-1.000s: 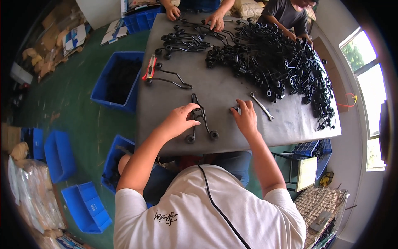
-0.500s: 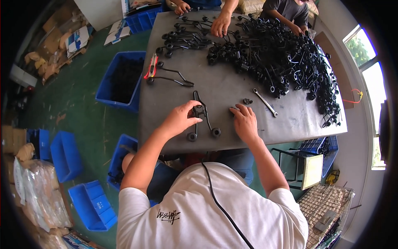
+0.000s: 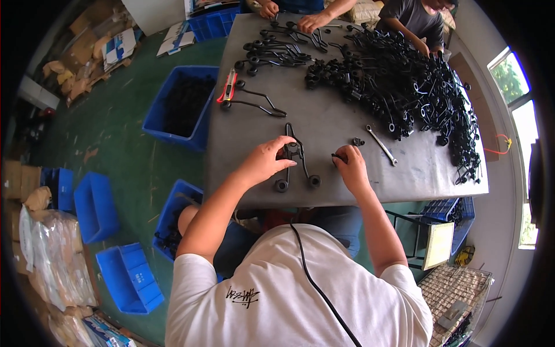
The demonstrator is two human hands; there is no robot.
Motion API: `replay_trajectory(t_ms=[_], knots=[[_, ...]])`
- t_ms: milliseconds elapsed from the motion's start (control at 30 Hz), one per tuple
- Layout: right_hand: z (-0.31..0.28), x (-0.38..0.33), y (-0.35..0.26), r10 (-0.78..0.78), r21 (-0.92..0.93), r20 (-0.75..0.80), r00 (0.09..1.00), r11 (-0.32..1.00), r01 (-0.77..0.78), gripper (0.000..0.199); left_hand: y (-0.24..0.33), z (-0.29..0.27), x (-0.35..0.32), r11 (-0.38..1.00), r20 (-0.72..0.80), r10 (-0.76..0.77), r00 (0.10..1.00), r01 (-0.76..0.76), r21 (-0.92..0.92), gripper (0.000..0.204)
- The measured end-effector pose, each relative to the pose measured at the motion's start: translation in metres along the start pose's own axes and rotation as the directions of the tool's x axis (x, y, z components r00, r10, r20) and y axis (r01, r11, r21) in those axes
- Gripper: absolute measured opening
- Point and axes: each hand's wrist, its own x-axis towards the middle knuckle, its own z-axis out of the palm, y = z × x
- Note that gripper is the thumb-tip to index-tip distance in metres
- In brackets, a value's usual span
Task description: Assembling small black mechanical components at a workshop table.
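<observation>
Left hand [image 3: 265,163] fingers [image 3: 284,151] rest on black metal clamp [image 3: 296,159]; right hand [image 3: 350,166] fingertips [image 3: 340,156] pinch small black part [image 3: 336,155]; wrench [image 3: 381,144] lies beyond them.

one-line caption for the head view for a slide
Left hand steadies a black wire clamp on the grey table; right hand pinches a small black part.

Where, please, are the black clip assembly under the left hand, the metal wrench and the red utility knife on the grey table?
black clip assembly [image 3: 296,157], head view, on its middle joint beside the left fingers.
metal wrench [image 3: 382,145], head view, on the middle of its shaft.
red utility knife [image 3: 228,87], head view, on its red body.
</observation>
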Motion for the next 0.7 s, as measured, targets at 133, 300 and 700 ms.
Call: replay_trajectory(t_ms=[133, 300, 700], knots=[[0.014, 0.005, -0.023, 0.211, 0.616, 0.243, 0.947, 0.721, -0.319, 0.015, 0.002, -0.002, 0.0, 0.998, 0.028, -0.029, 0.999, 0.03, -0.056, 0.053], [0.034, 0.023, -0.044, 0.163, 0.639, 0.381, 0.91, 0.665, -0.387, 0.017, 0.0, -0.004, 0.002, 0.997, 0.045, -0.029, 0.999, 0.032, -0.072, 0.054], [0.035, 0.045, -0.035, 0.139, 0.575, 0.552, 0.822, 0.651, -0.496, 0.018, 0.005, -0.01, 0.004, 1.0, 0.051, 0.006, 0.999, -0.007, 0.016, 0.052]])
